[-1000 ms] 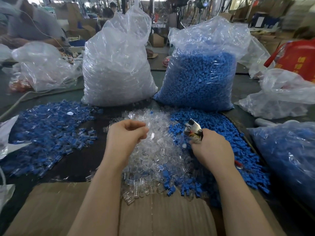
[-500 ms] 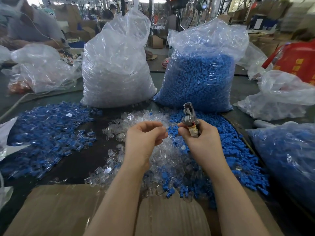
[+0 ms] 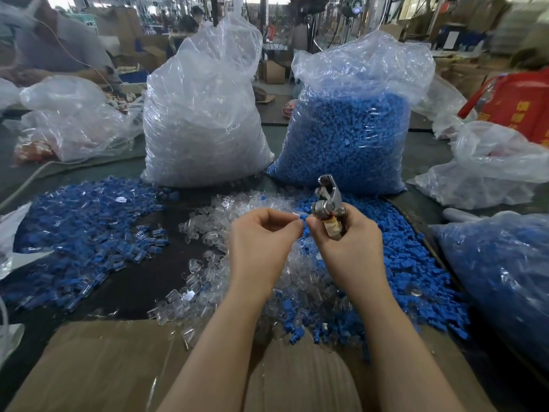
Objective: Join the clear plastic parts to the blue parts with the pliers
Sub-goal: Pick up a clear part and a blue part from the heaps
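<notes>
Dark surface [image 3: 133, 281] in a busy workshop, cardboard sheet [image 3: 98, 361] at the near edge. Left to right: a spread of blue-and-clear pieces [image 3: 77, 233], apparently joined already; a tall bag of clear parts [image 3: 205, 120]; a loose heap of clear parts [image 3: 208, 263] in the middle; a bag of blue parts [image 3: 347, 138] with a loose blue heap [image 3: 416, 278] in front of it.

Left hand [image 3: 261, 245]: raised above the clear heap, fingers curled, thumb and forefinger pinching what looks like a clear part, too small to confirm. A blue part [image 3: 303, 217] sits just at its fingertips, between the two hands.

Right hand [image 3: 347, 242]: grip closed round the pliers [image 3: 328, 200], handles in the palm, head pointing up and away; its thumb and forefinger tips meet the left hand's at the blue part. Whether the pliers are parted is unclear.

Judgement: the part lies left of and below the pliers' head, so the head must tip down toward it, or the left hand lift it up. The right hand is the nearer.
</notes>
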{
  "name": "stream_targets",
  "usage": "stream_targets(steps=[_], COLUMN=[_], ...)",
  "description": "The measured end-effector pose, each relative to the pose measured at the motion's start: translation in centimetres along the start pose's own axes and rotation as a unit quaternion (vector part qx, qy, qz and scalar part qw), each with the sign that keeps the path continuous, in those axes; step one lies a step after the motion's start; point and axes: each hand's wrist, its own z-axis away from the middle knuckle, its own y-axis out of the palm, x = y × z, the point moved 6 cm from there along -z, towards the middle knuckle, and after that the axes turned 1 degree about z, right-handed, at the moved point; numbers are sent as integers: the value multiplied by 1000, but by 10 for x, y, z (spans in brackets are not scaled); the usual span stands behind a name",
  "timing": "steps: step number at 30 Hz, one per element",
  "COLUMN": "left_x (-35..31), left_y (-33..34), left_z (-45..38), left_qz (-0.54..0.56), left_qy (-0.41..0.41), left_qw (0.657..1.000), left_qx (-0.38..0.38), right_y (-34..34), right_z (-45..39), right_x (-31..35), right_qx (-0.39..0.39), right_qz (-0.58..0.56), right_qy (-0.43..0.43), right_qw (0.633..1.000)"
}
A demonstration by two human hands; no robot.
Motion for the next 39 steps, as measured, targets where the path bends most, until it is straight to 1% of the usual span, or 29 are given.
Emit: stream_targets(steps=[3, 6, 11, 16, 19, 22, 26, 31, 39], left_x=[-6, -9, -10, -11, -6, -2, 0, -2, -7], left_y=[3, 4, 3, 3, 1, -2, -1, 0, -1], left_z=[2, 4, 5, 6, 3, -2, -4, -5, -4], left_qz=[-38, -61, -79, -77, -71, -25, 62, 85, 92], left_qy=[51, 87, 118, 127, 105, 68, 39, 61, 91], left_qw=[998, 994, 990, 989, 992, 997, 997, 994, 989], left_qx=[-9, -15, -21, -17, -17, -3, 18, 38, 76], right_y=[0, 1, 2, 3, 3, 2, 3, 7, 9], right_z=[0, 0, 0, -2, -3, -3, -3, -1, 0], right_x=[-1, -2, -4, -3, -2, -6, -10, -7, -6], right_qx=[-1, 19, 46, 68, 90, 106, 158, 194, 202], right_qz=[-6, -47, -96, -106, -101, -73, -17, 24, 37], right_qy=[10, 23, 45, 53, 50, 53, 44, 11, -4], right_qw=[1000, 998, 993, 991, 990, 990, 986, 981, 979])
